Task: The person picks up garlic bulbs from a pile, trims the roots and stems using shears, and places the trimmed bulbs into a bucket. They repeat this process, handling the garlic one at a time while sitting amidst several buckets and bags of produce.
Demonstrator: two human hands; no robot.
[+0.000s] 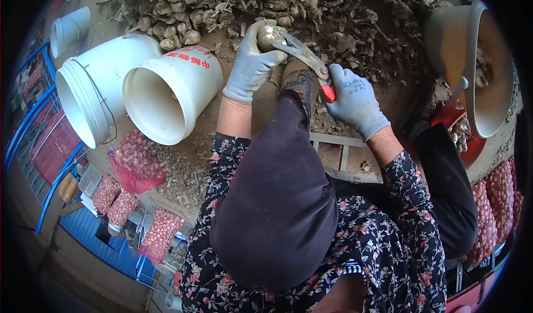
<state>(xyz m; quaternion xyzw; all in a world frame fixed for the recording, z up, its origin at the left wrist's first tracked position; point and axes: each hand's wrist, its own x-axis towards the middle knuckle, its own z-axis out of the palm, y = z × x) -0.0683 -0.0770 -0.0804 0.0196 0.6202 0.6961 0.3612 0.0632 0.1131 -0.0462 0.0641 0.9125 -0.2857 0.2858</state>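
Observation:
My left hand [247,63], in a grey-blue work glove, is closed around a garlic bulb [270,37] at the top centre. My right hand [355,99], gloved alike, grips pruning shears [304,53] by their red handle. The metal blades reach left from that hand to the bulb and touch or overlap its right side. Whether they are closed on a stem cannot be made out. Just beyond both hands lies a big heap of garlic bulbs with dry stalks [186,7].
White buckets lie tipped at left, one with red lettering [172,91]. A large pale tub [452,46] and a red container [472,146] are at right. Pink mesh sacks of garlic [136,160] stand at left and far right. A wooden frame [344,152] sits below my right hand.

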